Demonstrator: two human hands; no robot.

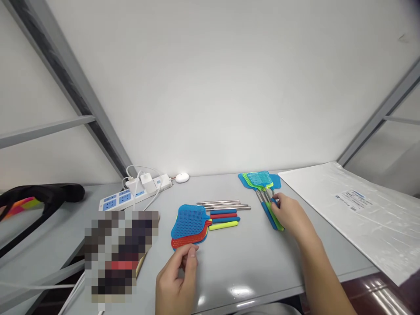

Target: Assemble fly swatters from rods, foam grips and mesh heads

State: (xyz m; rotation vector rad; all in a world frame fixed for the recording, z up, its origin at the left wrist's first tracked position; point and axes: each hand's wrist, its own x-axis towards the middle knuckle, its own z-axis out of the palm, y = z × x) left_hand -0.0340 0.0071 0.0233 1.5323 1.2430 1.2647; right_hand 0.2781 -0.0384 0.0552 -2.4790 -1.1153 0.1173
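Note:
My right hand (288, 214) is closed on a fly swatter near the top of its handle, at the right side of a bundle of assembled fly swatters (260, 179). They have blue, green and teal mesh heads, metal shafts, and blue and green handles (269, 215). My left hand (179, 275) has its fingers curled in, thumb near the index finger, with nothing visible in it. Just beyond it lies a stack of loose swatter heads (188, 221), blue on top and red below. Several metal rods (225, 204) and loose coloured handles (223, 226) lie beside the stack.
A power strip (123, 197) with plugs and white cables stands at the back left, near a white oval device (182, 177). A pixelated object (123, 258) lies at the left. A white wrapped panel (348, 210) covers the right side of the grey table (243, 267).

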